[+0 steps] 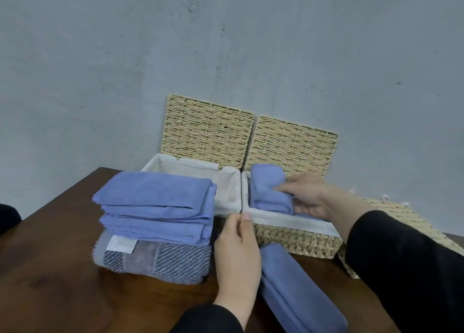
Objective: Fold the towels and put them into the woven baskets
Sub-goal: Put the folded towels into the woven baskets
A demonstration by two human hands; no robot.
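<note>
Your right hand [305, 197] reaches into right basket [298, 240], gripping folded blue towel [267, 189]; left hand [238, 247] before basket, fingers relaxed, empty.

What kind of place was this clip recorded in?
Probably a plain indoor room, staged or domestic: a dark wooden table against a bare grey wall, with lined woven baskets and folded blue towels.

We lose the near blue towel [298, 290] at the bottom edge. A sleeve [406, 265] hides most of the right-hand basket [391, 209].
</note>
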